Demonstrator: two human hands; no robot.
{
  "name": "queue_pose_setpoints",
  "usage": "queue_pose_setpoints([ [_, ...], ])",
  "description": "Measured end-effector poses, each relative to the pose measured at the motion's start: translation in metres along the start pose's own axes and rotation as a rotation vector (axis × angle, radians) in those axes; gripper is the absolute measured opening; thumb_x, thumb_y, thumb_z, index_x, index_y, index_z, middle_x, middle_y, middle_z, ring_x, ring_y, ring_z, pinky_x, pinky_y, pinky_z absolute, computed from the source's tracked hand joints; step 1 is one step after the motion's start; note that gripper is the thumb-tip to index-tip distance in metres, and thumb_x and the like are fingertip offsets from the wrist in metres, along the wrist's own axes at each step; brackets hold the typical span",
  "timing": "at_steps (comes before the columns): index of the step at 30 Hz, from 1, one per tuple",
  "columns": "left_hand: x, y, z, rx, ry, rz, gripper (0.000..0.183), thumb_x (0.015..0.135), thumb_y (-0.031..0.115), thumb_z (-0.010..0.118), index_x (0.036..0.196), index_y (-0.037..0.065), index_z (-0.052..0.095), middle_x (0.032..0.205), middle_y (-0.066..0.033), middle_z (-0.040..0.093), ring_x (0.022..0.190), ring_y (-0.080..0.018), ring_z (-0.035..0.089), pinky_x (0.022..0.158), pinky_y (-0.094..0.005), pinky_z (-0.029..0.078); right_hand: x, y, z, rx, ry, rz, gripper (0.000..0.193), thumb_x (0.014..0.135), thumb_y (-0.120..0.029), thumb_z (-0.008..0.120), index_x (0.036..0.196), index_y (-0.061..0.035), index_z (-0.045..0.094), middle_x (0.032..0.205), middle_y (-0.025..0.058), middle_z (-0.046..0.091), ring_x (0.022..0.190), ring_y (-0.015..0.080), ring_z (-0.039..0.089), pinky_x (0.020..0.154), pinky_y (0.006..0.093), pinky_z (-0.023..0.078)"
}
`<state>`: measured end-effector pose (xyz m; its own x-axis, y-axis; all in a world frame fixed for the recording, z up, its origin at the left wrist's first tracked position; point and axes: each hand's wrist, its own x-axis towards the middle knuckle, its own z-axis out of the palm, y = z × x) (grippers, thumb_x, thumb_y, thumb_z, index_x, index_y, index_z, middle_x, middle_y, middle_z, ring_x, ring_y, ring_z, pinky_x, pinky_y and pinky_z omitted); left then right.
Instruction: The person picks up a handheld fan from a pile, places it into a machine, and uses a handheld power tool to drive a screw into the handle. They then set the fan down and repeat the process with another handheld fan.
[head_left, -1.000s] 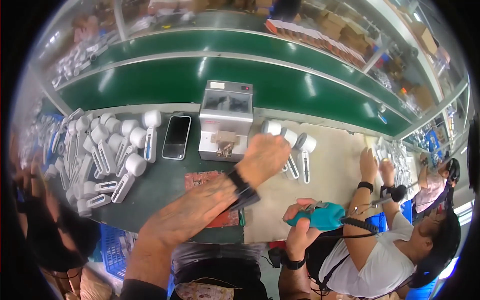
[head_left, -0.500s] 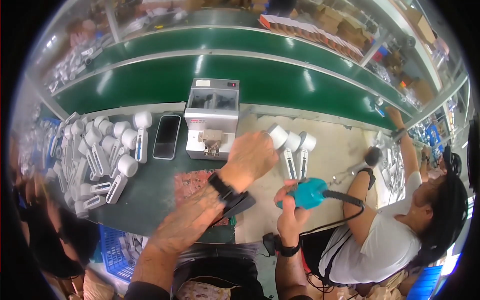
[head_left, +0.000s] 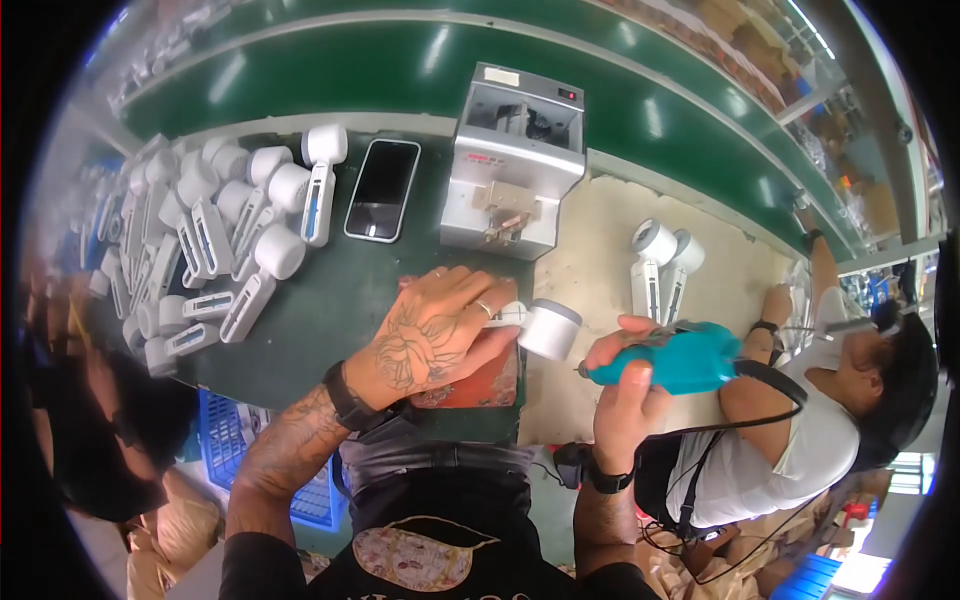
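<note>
White plastic handheld device with a cylindrical head (head_left: 550,330), pinched in the left hand (head_left: 435,325), head to the right, at the right edge of a worn red mat (head_left: 465,390) on the green bench (head_left: 300,330). In the right hand (head_left: 628,395), clasped: a teal power tool (head_left: 690,362) with a black cord (head_left: 775,385), near that head. Beyond, a silver box-shaped machine (head_left: 500,190), between a black-screened smartphone (head_left: 385,190) and two similar white devices (head_left: 655,243).

One teal tool (head_left: 680,360), one held white device (head_left: 550,330), one silver machine (head_left: 500,170), one phone (head_left: 382,190)
</note>
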<state>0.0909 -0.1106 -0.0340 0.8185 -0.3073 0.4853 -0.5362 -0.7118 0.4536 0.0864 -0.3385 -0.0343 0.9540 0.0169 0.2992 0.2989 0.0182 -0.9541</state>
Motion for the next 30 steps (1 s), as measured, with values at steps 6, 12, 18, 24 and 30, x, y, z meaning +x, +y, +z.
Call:
queue_pose_setpoints([
  [6,-0.004,-0.012,0.001,-0.121,0.033,0.008,0.036,0.080,0.018,0.076,0.111,0.003,0.064,0.096,-0.0097,0.064,0.082,-0.0272,0.062,0.072,-0.0388,0.051,0.021,-0.047,0.036,0.187,0.020,-0.062,0.072,0.089,-0.071,0.051,0.109,-0.0018,0.050,0.069,0.0036,0.046,0.059,0.0162,0.045,0.054,0.0308,0.038],
  [12,-0.007,-0.013,0.000,-0.086,-0.013,0.037,0.035,0.080,0.023,0.075,0.108,0.003,0.066,0.099,-0.0101,0.064,0.086,-0.0263,0.061,0.078,-0.0384,0.050,0.038,-0.045,0.073,0.231,-0.103,-0.026,0.074,0.085,-0.073,0.055,0.111,-0.0030,0.050,0.066,0.0030,0.046,0.056,0.0156,0.046,0.053,0.0307,0.039],
  [18,-0.009,-0.016,0.002,-0.114,0.025,0.066,0.031,0.079,0.022,0.074,0.098,0.001,0.062,0.098,-0.0100,0.060,0.088,-0.0267,0.057,0.079,-0.0381,0.047,0.050,-0.032,0.089,0.182,-0.164,-0.033,0.081,0.084,-0.072,0.059,0.115,0.0031,0.051,0.067,0.0045,0.050,0.059,0.0160,0.050,0.055,0.0314,0.042],
  [24,-0.011,-0.016,-0.001,-0.150,0.021,0.028,0.033,0.078,0.020,0.075,0.100,0.002,0.058,0.095,-0.0091,0.058,0.086,-0.0268,0.056,0.077,-0.0389,0.047,0.050,-0.027,0.090,0.240,-0.144,-0.010,0.079,0.083,-0.073,0.058,0.112,-0.0002,0.053,0.064,0.0030,0.048,0.055,0.0151,0.047,0.052,0.0307,0.040],
  [30,-0.008,-0.017,-0.004,-0.162,0.016,0.024,0.037,0.074,0.019,0.078,0.099,0.004,0.054,0.091,-0.0081,0.056,0.084,-0.0267,0.055,0.074,-0.0391,0.047,0.048,-0.030,0.092,0.249,-0.143,-0.005,0.079,0.081,-0.074,0.059,0.111,-0.0012,0.053,0.061,0.0026,0.047,0.053,0.0151,0.045,0.050,0.0306,0.039],
])
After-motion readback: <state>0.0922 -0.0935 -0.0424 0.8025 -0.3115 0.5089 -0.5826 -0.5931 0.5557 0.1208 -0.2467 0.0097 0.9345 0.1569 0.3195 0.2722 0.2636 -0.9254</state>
